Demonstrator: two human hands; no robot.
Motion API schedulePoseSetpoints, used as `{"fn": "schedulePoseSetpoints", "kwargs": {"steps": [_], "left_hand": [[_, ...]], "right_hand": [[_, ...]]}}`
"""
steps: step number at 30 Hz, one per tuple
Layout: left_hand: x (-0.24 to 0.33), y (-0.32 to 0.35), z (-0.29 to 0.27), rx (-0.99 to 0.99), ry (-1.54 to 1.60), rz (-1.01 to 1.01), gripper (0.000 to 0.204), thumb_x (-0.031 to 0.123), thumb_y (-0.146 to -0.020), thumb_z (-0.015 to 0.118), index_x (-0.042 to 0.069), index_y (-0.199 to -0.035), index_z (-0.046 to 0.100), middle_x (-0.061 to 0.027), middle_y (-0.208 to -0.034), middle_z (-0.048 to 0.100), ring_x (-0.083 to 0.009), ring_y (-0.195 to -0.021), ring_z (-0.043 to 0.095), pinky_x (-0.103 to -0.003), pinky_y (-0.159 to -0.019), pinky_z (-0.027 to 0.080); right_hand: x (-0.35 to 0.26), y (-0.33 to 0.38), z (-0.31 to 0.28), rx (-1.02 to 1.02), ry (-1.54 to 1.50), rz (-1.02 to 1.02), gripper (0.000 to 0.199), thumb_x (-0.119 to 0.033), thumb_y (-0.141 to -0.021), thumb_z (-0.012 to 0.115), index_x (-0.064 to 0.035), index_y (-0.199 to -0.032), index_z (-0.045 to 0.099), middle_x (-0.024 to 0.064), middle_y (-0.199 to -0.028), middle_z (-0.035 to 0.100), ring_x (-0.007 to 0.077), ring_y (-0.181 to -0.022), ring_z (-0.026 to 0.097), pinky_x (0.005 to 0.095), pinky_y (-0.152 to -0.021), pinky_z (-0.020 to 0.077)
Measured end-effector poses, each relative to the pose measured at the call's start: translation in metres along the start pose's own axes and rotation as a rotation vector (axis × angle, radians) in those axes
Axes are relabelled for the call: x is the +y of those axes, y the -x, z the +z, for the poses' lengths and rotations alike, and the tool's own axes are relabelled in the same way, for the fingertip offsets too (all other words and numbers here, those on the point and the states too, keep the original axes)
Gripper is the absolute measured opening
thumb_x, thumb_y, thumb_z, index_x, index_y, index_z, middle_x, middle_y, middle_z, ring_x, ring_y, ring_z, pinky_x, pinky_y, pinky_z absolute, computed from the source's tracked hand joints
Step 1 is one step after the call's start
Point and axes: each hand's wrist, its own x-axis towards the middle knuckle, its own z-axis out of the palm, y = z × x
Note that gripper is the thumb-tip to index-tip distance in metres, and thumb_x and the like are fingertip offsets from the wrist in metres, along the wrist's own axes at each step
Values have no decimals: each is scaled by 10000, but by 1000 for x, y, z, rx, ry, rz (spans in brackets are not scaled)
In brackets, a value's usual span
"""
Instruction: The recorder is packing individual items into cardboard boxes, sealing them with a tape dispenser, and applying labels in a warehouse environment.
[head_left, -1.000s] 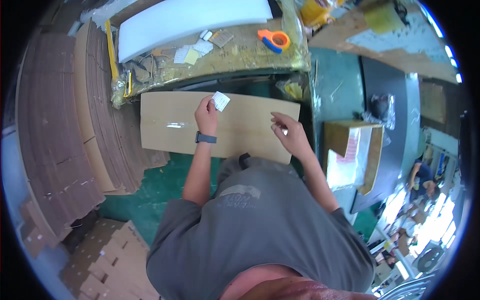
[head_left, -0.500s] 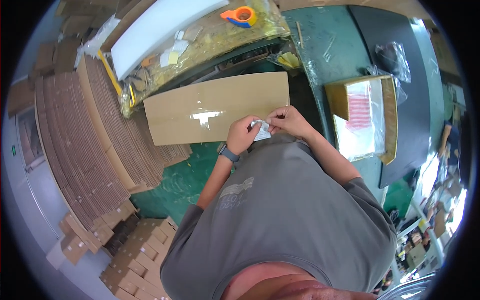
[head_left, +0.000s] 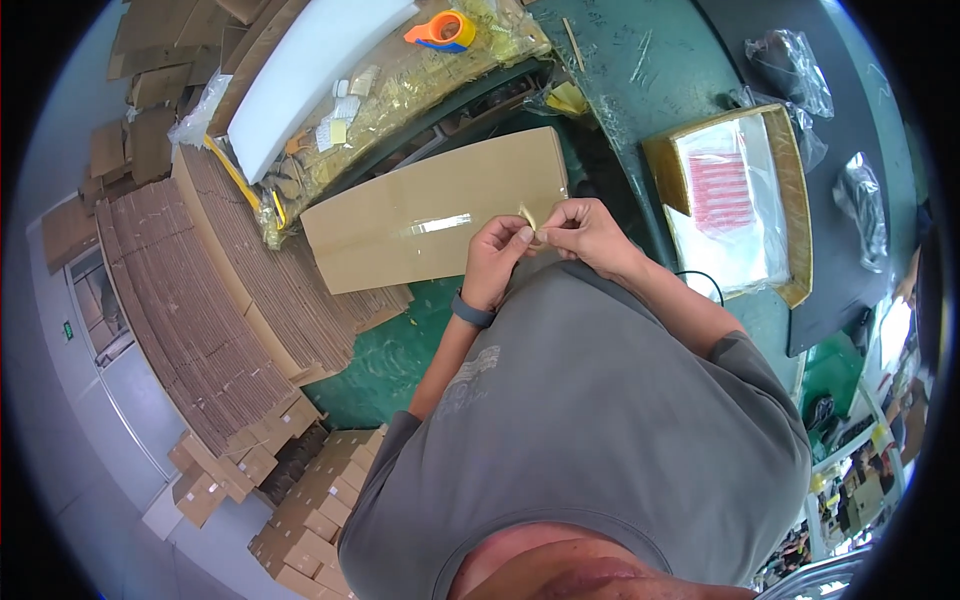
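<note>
In front of my body, my left hand (head_left: 496,260) and my right hand (head_left: 592,236) meet with thumbs and fingertips pinched. Between them is a small, curled, yellowish piece of paper or film (head_left: 526,214), mostly hidden by the fingers. Both hands appear to grip it. Just beyond them lies a long closed cardboard box (head_left: 385,230), with a shiny strip of clear tape on its top. The hands are over the near right part of this box; whether they touch it, I cannot tell.
An orange and blue tape dispenser (head_left: 442,32) sits on the tape-covered bench beside white foam (head_left: 300,80). Stacked flat cardboard (head_left: 215,320) stands at left. An open carton with plastic-wrapped contents (head_left: 735,205) rests on the green table at right, near clear plastic bags (head_left: 790,70).
The white printed label seen between my fingers before no longer shows; a small, curled yellowish piece is visible there now. My head view has shifted, and both hands stay together.
</note>
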Motion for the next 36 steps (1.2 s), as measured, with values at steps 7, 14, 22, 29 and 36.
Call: {"fn": "schedulePoseSetpoints", "kwargs": {"steps": [7, 14, 22, 29, 36], "left_hand": [[16, 12, 12, -154, 323, -49, 268, 265, -1008, 721, 47, -1131, 624, -44, -969, 675, -132, -835, 663, -320, -788, 594], [19, 20, 3, -201, 529, -87, 210, 232, -1011, 714, 50, -1094, 648, -37, -927, 689, -141, -796, 672, -321, -736, 596], [6, 12, -20, 68, 373, -53, 88, 104, -1010, 669, 24, -1045, 664, -61, -918, 705, -141, -808, 690, -278, -654, 587], [-56, 51, -53, 909, 15, -112, 123, 74, -980, 693, -2, -1074, 674, -73, -900, 721, -131, -762, 700, -254, -578, 547], [-82, 35, -25, 841, -137, 190, 156, -35, -977, 673, -44, -1132, 690, -143, -1097, 760, -190, -972, 744, -307, -809, 616]], "right_hand": [[-23, 3, 10, -140, -64, 36, 127, -8, -900, 738, -8, -811, 648, 90, -742, 697, 89, -605, 595, 220, -523, 414], [-34, -16, 10, -381, -287, 268, 126, 13, -887, 769, -10, -831, 658, 130, -803, 716, 93, -570, 561, 220, -561, 441], [-13, -81, -21, -427, -238, 356, 86, -66, -935, 757, -81, -907, 677, 29, -941, 676, 63, -634, 558, 206, -519, 355], [54, -288, -146, 494, 866, -442, 177, -116, -956, 678, 26, -1061, 659, 201, -996, 761, 315, -935, 760, 410, -849, 605], [143, -380, -282, 277, 1774, 26, 421, -248, -903, 690, 55, -1180, 595, 306, -988, 720, 488, -957, 708, 518, -873, 587]]}}
